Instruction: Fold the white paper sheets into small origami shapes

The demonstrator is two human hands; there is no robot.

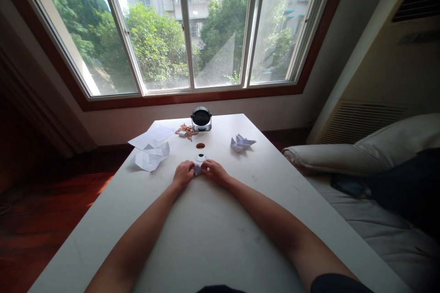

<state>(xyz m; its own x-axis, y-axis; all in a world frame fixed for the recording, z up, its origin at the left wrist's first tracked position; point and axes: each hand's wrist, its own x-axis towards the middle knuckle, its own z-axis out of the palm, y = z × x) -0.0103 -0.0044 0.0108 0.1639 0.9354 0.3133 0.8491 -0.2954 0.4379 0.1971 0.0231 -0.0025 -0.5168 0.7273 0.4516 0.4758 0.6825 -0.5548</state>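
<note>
Both hands meet at the middle of the white table (pixel 213 233). My left hand (pixel 183 173) and my right hand (pixel 215 171) are closed with their fingertips pinching a small folded piece of paper (pixel 197 170) between them, pressed low against the tabletop. Most of the paper is hidden by my fingers. Just beyond my hands lie a small white ring (pixel 200 157) and a brown disc (pixel 200 145).
A folded paper boat (pixel 241 143) sits at the right. Crumpled folded paper (pixel 151 155) and a flat sheet (pixel 151 136) lie at the left. A small round device (pixel 201 119) and a tangled cord (pixel 185 131) stand near the far edge. A bed with a pillow (pixel 360 146) is right of the table.
</note>
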